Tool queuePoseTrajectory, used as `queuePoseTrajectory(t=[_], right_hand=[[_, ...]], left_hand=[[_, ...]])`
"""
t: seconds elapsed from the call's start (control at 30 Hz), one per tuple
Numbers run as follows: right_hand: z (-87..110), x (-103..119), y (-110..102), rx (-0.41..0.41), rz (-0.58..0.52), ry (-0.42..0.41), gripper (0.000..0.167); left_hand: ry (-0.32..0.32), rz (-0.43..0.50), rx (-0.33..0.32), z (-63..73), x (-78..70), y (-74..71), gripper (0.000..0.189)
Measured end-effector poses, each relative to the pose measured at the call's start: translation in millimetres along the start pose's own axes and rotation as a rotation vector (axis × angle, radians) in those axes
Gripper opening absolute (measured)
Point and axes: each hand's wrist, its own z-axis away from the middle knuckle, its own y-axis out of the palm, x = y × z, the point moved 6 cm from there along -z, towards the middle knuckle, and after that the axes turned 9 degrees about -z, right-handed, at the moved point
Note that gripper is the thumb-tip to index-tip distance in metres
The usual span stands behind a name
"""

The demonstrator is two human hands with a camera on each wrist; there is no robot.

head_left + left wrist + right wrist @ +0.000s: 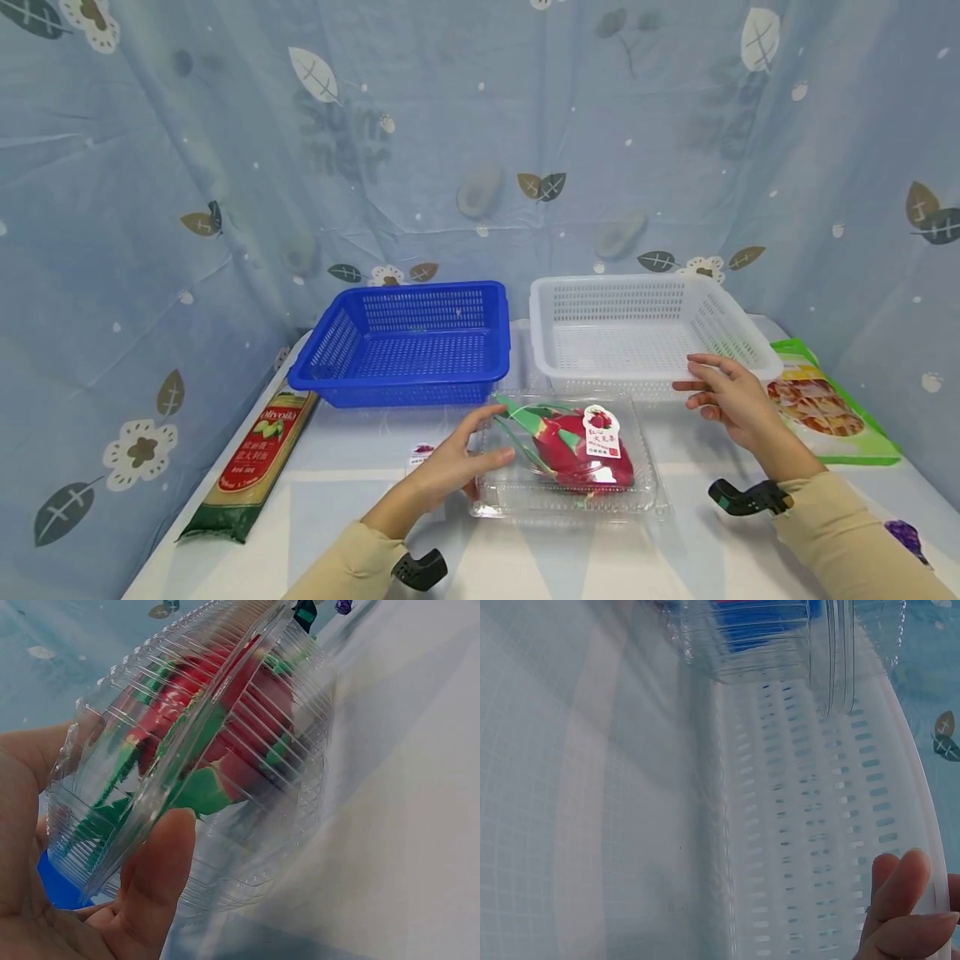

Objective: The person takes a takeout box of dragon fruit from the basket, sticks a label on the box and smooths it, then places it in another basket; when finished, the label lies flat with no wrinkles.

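Note:
At its left end, a clear plastic clamshell box (pixel 491 492) is gripped by my left hand (pixel 450 462), thumb on one side and fingers on the other. Inside lies a red dragon fruit (pixel 558 454) with green scales, under a white label. In the left wrist view the thumb (pixel 169 851) presses against the box near its lid seam. My right hand (pixel 731 404) holds nothing; its fingers are loosely bent at the front right rim of the white basket (pixel 652 375). Whether they touch that rim, I cannot tell.
A blue basket (pixel 397 392) stands left of the white one. To the left lies a spaghetti pack (pixel 255 458); a green-edged food bag (pixel 825 408) is at the right. A small label (pixel 422 452) shows beside my left hand, and a purple item (pixel 906 537) sits at the right edge.

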Motion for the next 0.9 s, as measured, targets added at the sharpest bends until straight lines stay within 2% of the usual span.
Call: queuePoseTrajectory(t=[0.4, 0.9], right_hand=[[-0.1, -1.2, 1.2, 0.007, -0.014, -0.043, 0.018], [0.0, -1.6, 0.1, -0.034, 0.038, -0.059, 0.016]], left_hand=[[-0.005, 0.001, -0.025, -0.7, 2.6, 0.8, 0.071], [-0.001, 0.024, 0.006, -1.2, 3.5, 2.7, 0.075]])
